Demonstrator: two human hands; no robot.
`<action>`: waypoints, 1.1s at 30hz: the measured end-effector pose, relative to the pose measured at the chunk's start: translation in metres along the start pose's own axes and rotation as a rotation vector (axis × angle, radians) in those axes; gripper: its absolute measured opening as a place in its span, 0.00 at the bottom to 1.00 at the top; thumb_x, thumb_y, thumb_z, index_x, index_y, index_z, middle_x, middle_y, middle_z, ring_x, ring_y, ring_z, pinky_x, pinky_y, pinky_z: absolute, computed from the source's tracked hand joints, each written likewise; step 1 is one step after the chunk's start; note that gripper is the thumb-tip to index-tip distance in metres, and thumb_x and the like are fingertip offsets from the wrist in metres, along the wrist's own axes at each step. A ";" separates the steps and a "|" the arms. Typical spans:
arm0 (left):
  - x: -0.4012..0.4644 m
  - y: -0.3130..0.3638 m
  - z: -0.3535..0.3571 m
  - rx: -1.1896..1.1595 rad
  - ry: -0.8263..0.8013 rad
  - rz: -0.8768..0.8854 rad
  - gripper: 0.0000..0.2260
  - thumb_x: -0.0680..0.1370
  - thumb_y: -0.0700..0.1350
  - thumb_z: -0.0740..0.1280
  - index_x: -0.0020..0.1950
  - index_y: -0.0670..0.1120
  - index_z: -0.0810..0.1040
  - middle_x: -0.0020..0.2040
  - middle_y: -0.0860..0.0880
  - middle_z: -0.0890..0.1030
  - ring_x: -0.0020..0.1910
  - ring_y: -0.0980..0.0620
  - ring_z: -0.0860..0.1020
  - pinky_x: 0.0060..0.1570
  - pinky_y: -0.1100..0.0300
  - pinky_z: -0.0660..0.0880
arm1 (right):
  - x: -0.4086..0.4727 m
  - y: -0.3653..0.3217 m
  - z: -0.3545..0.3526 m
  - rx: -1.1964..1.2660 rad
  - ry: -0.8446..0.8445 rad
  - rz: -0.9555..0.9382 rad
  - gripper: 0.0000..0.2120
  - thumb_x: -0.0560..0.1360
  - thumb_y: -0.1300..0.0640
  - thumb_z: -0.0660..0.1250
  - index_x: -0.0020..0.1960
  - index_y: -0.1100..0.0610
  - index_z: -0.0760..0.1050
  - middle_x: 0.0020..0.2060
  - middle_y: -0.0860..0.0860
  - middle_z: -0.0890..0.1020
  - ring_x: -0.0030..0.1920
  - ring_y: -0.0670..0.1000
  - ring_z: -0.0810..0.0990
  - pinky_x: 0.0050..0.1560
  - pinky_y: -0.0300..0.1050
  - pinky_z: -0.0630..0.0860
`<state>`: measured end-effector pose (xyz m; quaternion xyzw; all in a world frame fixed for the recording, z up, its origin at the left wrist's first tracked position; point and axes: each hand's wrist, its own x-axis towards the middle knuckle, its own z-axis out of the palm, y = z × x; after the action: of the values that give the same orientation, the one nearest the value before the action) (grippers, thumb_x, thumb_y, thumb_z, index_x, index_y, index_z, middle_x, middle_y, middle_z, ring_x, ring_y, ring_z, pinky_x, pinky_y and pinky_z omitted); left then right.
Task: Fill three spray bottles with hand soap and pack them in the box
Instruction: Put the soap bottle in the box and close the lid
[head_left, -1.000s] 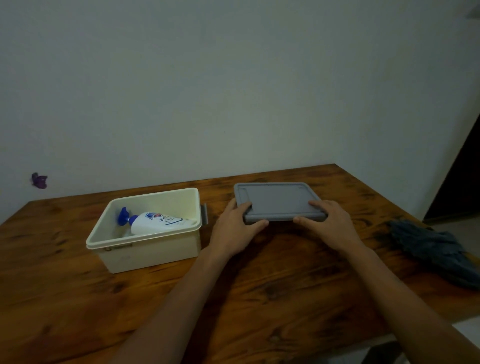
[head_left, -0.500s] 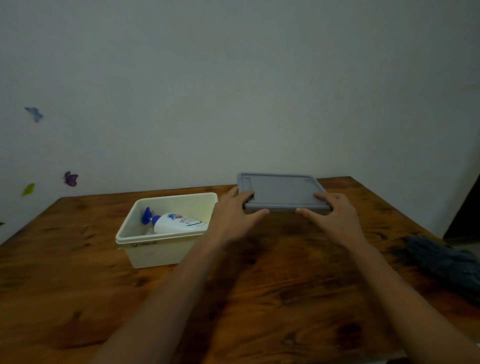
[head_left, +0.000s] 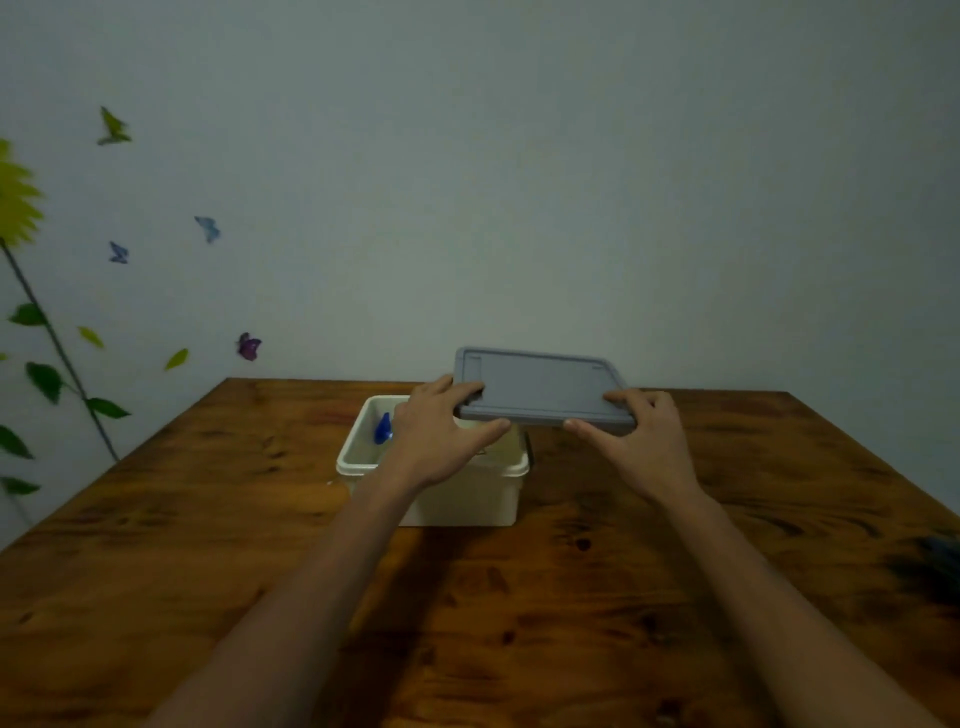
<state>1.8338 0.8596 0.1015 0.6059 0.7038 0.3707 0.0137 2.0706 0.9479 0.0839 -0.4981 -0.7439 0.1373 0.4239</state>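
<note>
A cream plastic box (head_left: 457, 499) stands on the wooden table (head_left: 208, 545). Inside it only the blue cap of a soap bottle (head_left: 383, 428) shows; my left hand hides the rest of the bottle. A flat grey lid (head_left: 540, 387) hangs in the air above the box's right rear part, tilted slightly. My left hand (head_left: 439, 441) grips the lid's near left corner, thumb underneath and fingers on top. My right hand (head_left: 644, 441) grips its near right corner the same way.
A dark blue-grey cloth (head_left: 935, 566) lies at the table's right edge, blurred. Butterfly (head_left: 248, 345) and leaf stickers decorate the wall at the left. The table's far edge meets the wall just behind the box.
Both hands have lifted the grey lid off the table and carried it leftward over the box. The view has turned left, so the box sits nearer the centre.
</note>
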 end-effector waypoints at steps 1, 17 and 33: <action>-0.001 -0.007 -0.007 -0.007 0.005 -0.013 0.30 0.71 0.67 0.68 0.70 0.58 0.71 0.74 0.46 0.67 0.71 0.46 0.65 0.69 0.41 0.63 | 0.001 -0.008 0.006 0.001 -0.007 -0.007 0.37 0.58 0.24 0.65 0.59 0.46 0.73 0.54 0.50 0.68 0.58 0.51 0.69 0.60 0.48 0.73; -0.022 -0.087 -0.056 -0.093 -0.020 -0.139 0.32 0.68 0.69 0.67 0.69 0.58 0.72 0.73 0.51 0.68 0.71 0.49 0.66 0.69 0.44 0.66 | -0.014 -0.069 0.074 0.001 -0.078 -0.070 0.37 0.59 0.25 0.65 0.60 0.46 0.71 0.53 0.49 0.64 0.57 0.50 0.67 0.59 0.48 0.74; -0.044 -0.110 -0.046 -0.056 -0.071 -0.158 0.30 0.72 0.64 0.69 0.71 0.58 0.69 0.75 0.51 0.64 0.73 0.50 0.62 0.69 0.50 0.61 | -0.038 -0.058 0.100 -0.052 -0.166 -0.037 0.36 0.60 0.23 0.64 0.61 0.42 0.68 0.54 0.47 0.62 0.59 0.50 0.66 0.58 0.51 0.76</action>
<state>1.7314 0.7990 0.0572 0.5607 0.7377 0.3664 0.0848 1.9631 0.9104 0.0407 -0.4820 -0.7887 0.1511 0.3503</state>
